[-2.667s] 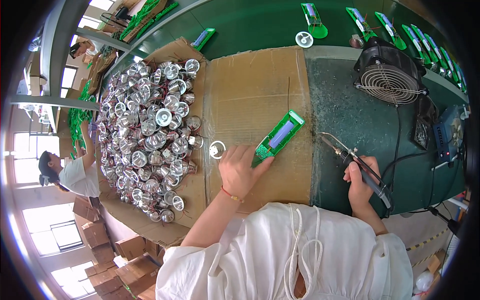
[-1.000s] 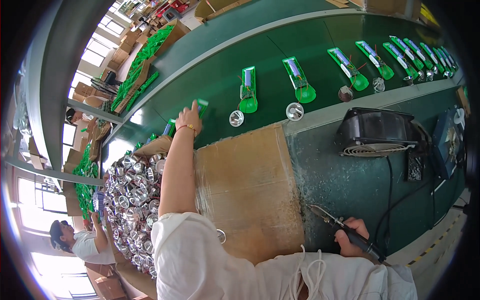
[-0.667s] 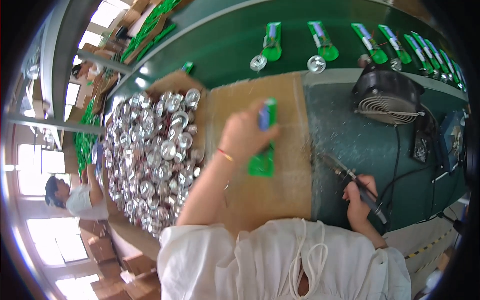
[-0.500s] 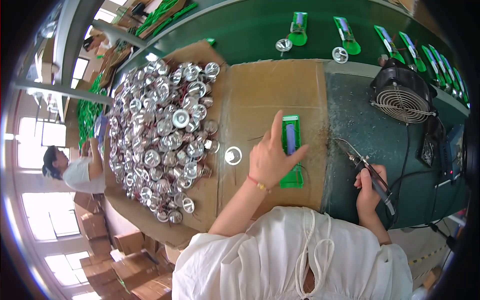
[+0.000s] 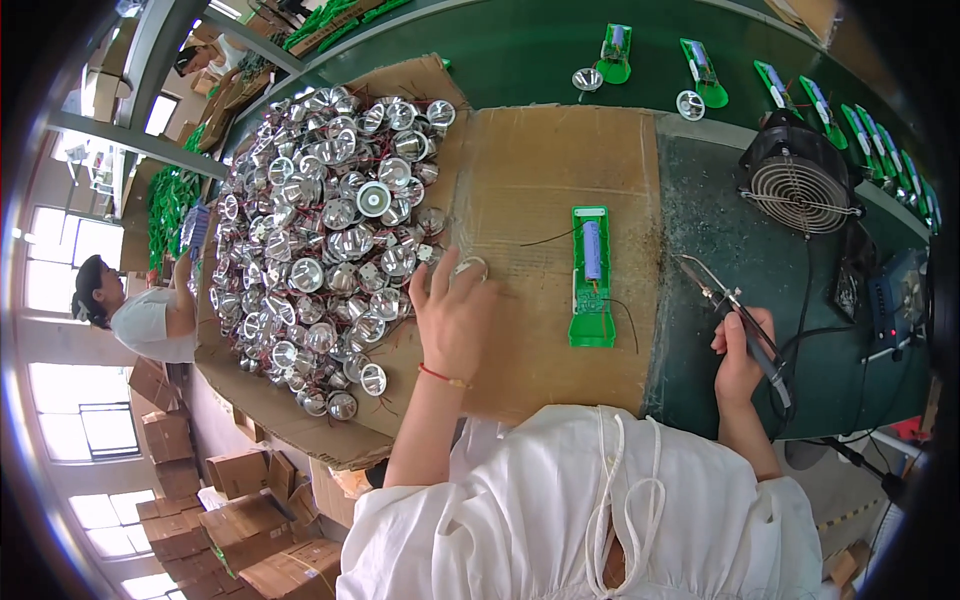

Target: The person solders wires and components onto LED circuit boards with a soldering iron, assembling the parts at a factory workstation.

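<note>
My left hand (image 5: 455, 315) reaches over the cardboard with its fingers spread. Its fingertips are at a shiny lamp reflector (image 5: 472, 266), which they partly cover; no firm grip on it shows. My right hand (image 5: 742, 350) is wrapped round a soldering iron (image 5: 768, 368), whose tip points up and left. Between the hands lies a green plastic housing (image 5: 592, 325), holding a purple battery cell (image 5: 592, 250) and a small circuit board (image 5: 592, 302). Thin dark wires stick out on both sides of it.
A large heap of reflectors with wires (image 5: 330, 230) fills a cardboard tray on the left. Across the far green belt (image 5: 520, 62) stand several green housings. A fan (image 5: 800, 185) and a blue soldering station (image 5: 898, 300) are at right. A co-worker (image 5: 150, 315) sits far left.
My left hand has moved left from the green housing to the loose reflector. The housing now lies uncovered. My right hand still holds the soldering iron in nearly the same place.
</note>
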`<state>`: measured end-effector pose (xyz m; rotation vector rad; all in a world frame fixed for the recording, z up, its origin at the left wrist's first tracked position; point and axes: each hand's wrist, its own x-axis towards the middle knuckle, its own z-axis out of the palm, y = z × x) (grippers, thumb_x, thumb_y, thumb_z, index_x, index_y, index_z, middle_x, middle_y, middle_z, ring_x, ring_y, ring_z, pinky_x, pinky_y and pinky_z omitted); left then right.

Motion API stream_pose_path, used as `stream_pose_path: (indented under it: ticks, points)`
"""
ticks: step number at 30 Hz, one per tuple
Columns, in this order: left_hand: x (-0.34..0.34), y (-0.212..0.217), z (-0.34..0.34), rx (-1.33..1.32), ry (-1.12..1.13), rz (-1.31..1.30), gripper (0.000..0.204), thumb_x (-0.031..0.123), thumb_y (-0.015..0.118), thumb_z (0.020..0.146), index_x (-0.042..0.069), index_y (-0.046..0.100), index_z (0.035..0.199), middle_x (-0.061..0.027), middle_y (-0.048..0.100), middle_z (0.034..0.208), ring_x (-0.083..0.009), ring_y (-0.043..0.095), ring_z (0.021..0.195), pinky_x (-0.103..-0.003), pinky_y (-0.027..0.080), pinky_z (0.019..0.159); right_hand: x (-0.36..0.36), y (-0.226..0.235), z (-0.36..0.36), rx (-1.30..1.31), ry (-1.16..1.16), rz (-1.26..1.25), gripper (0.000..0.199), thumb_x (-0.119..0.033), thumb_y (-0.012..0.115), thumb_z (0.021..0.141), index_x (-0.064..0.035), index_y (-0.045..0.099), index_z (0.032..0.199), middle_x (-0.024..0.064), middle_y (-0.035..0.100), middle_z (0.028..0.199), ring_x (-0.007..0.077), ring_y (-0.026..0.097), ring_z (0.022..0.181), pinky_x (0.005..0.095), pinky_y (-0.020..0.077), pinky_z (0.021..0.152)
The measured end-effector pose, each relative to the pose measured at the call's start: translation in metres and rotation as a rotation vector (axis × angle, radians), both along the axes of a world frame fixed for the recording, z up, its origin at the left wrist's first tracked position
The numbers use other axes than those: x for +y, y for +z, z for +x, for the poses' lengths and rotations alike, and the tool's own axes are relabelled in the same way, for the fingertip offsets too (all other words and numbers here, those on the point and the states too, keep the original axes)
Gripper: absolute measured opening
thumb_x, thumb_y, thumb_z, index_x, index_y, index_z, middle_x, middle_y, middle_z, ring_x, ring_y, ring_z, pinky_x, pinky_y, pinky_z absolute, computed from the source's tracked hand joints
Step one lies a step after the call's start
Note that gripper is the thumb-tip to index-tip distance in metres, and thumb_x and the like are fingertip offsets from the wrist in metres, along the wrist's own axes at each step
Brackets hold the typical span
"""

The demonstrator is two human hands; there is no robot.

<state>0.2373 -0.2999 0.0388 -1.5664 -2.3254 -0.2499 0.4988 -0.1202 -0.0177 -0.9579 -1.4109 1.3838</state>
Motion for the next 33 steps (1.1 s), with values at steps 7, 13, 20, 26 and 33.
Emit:
stream_pose_path:
  ticks: [7,13,20,26,33]
  points:
    - [0.012,-0.003,0.046,-1.125,0.120,0.195,0.018,0.016,0.063,0.080,-0.002,0.065,0.080,-0.0106,0.062,0.062,-0.0166,0.061,0.055,-0.026,0.046,0.051,-0.027,0.028,0.001,0.022,0.284,0.024,0.017,-0.003,0.061,0.078,0.0009,0.048,0.088,0.0095,0.055,0.075,0.0105,0.054,0.057,0.0222,0.0442,0.052]
    - [0.026,-0.026,0.063,-0.974,0.068,0.325,0.015,0.012,0.063,0.080,-0.002,0.064,0.075,-0.0099,0.059,0.071,-0.0170,0.057,0.054,-0.026,0.044,0.051,-0.035,0.030,-0.012,-0.087,0.451,0.133,0.016,-0.005,0.065,0.078,0.0003,0.053,0.086,0.0081,0.059,0.075,0.0081,0.054,0.061,0.0221,0.0430,0.053]
    - [0.037,-0.022,0.067,-0.986,0.130,0.277,0.016,0.011,0.063,0.078,-0.002,0.060,0.069,-0.0108,0.058,0.074,-0.0191,0.057,0.057,-0.029,0.045,0.053,-0.037,0.015,-0.022,-0.073,0.424,0.113,0.015,-0.005,0.061,0.079,0.0002,0.048,0.083,0.0073,0.054,0.069,0.0088,0.051,0.053,0.0221,0.0424,0.048]
    - [0.038,-0.023,0.068,-0.973,0.140,0.255,0.016,0.011,0.063,0.077,-0.002,0.060,0.067,-0.0101,0.058,0.073,-0.0211,0.056,0.057,-0.030,0.044,0.053,-0.038,0.012,-0.021,-0.098,0.406,0.060,0.016,-0.006,0.062,0.080,0.0001,0.048,0.082,0.0076,0.054,0.068,0.0085,0.051,0.052,0.0216,0.0424,0.046]
    - [0.039,-0.025,0.065,-1.000,0.151,0.264,0.015,0.011,0.063,0.076,-0.001,0.061,0.067,-0.0101,0.058,0.073,-0.0222,0.055,0.057,-0.031,0.043,0.052,-0.043,0.028,-0.024,0.003,0.281,-0.177,0.017,-0.009,0.063,0.081,0.0002,0.049,0.084,0.0070,0.057,0.065,0.0089,0.054,0.053,0.0216,0.0462,0.048]
